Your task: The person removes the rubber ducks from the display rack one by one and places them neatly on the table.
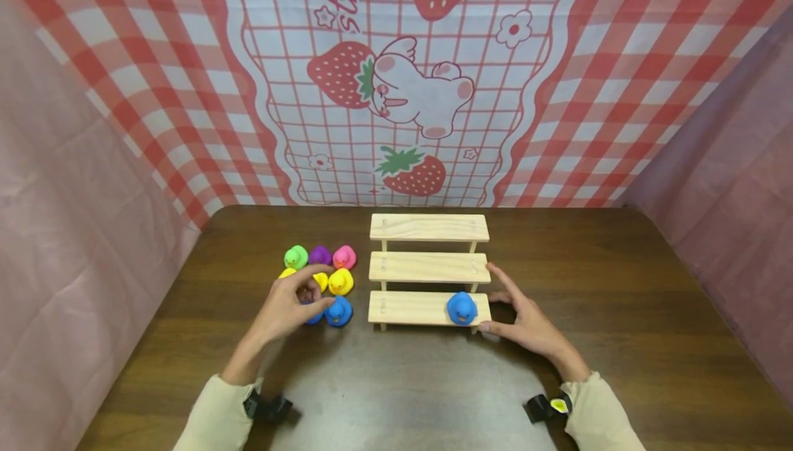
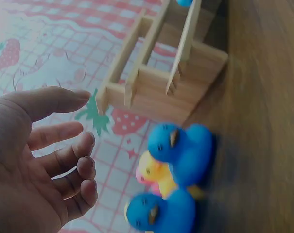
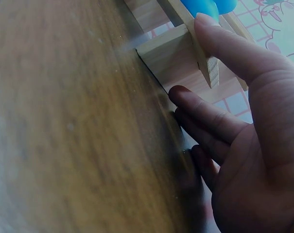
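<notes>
My left hand (image 1: 286,308) hovers over rubber ducks on the table, its fingers loosely bent around nothing. Just past its fingertips stands a blue duck (image 1: 338,312), with a second blue duck (image 2: 159,213) beside it, partly covered in the head view. At the right end of a three-step wooden shelf (image 1: 427,268), my right hand (image 1: 525,323) is spread. Its thumb (image 3: 229,46) touches the lowest step's edge, while the other fingers extend alongside the side panel. Another blue duck (image 1: 462,308) sits on the lowest step, toward its right end.
Behind the left hand are several yellow ducks, one a yellow duck (image 1: 341,282) in plain sight. Farther back stand a green duck (image 1: 296,257), a purple duck (image 1: 319,256) and a pink duck (image 1: 344,257). A strawberry-print cloth (image 1: 409,113) hangs behind the wooden table (image 1: 403,382).
</notes>
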### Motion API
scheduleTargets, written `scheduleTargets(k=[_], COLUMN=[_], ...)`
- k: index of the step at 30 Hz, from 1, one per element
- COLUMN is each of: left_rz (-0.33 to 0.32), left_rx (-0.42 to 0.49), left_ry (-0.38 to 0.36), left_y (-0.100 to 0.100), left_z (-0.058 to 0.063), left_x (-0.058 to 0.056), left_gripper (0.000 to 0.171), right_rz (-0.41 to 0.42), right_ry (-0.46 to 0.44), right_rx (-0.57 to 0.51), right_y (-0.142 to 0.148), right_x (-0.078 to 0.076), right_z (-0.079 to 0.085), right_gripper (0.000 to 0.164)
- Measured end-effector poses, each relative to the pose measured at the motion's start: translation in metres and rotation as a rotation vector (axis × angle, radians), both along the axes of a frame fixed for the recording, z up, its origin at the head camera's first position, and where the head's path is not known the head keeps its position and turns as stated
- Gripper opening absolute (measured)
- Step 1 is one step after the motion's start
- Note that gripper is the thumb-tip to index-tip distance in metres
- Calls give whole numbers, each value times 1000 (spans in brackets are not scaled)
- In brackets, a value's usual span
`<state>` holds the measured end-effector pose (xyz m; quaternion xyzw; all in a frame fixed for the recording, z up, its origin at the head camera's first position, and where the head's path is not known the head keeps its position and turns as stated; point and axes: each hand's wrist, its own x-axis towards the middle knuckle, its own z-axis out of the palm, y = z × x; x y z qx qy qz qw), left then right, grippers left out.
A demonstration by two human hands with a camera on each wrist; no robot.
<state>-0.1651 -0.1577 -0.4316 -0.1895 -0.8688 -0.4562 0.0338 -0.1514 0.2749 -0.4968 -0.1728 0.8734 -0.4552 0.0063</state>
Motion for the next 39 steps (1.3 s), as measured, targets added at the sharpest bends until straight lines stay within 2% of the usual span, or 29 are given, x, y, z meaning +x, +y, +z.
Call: scheduleTargets(k=[6, 10, 13, 21, 26, 39], left_rz=[-55, -129, -183, -260, -294, -331], left_rx=[46, 88, 112, 123, 91, 26], left_ry=[17, 30, 19, -21, -10, -16], left_y=[24, 44, 61, 97, 115, 148], left_z=[6, 6, 6, 5, 4, -3], left_x=[-3, -5, -5, -2, -2, -3], left_gripper=[45, 43, 44, 44, 44, 45], right_rz=[11, 9, 9, 6, 3, 3], right_ry=[8, 16, 21, 9, 7, -3], right_rx=[-13, -14, -12, -19, -2, -1], right_y=[0, 1, 2, 0, 0, 0], right_x=[0, 0, 0, 0, -1, 0], right_z=[-1, -1, -1, 0, 0, 1], right_gripper=[103, 103, 104, 104, 104, 104])
